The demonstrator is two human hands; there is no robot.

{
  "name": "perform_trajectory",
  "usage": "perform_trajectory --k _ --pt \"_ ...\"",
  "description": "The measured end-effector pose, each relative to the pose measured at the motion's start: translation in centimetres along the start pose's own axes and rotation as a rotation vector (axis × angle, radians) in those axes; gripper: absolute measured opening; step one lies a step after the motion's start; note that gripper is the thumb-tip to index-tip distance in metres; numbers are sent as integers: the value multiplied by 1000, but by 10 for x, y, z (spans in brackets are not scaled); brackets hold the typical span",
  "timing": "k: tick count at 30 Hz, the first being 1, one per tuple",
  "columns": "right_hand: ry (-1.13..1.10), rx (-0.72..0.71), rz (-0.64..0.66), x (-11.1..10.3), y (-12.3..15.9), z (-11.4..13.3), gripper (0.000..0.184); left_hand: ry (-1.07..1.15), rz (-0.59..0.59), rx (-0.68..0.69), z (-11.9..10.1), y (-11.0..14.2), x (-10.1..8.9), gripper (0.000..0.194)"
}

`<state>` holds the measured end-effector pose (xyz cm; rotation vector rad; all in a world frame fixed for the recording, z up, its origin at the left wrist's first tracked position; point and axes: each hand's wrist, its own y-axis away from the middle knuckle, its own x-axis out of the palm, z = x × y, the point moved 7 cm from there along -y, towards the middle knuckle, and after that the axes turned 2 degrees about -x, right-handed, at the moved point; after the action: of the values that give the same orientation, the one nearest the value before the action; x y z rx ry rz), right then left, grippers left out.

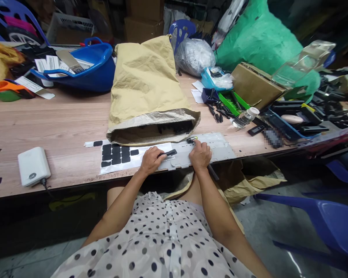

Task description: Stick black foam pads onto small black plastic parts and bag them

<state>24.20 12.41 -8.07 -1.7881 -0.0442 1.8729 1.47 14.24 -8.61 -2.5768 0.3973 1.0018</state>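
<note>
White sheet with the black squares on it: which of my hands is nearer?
Left. Your left hand is at the right-hand end of the white sheet; your right hand is farther right.

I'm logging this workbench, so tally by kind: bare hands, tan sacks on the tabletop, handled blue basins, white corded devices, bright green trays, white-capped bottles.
Bare hands: 2 (left hand, right hand)
Tan sack on the tabletop: 1
Handled blue basin: 1
White corded device: 1
Bright green tray: 1
White-capped bottle: 1
Total: 7

Pale, thin-looking top (169,235) with scattered dark polka dots, bare hands (200,155).
</note>
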Motion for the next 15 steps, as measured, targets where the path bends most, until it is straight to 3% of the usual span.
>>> perform_trajectory --k 4,8,11,15 --pt "-4 0 5 0 0 1 38 128 24 106 -29 28 -6 27" --pt "-13 11 38 1 0 1 39 185 230 158 -49 73 18 29" --pt "-17 14 49 1 0 1 39 105 267 60 -29 96 43 22" --pt "-33 6 31 0 0 2 39 -11 191 -164 25 106 66 16"
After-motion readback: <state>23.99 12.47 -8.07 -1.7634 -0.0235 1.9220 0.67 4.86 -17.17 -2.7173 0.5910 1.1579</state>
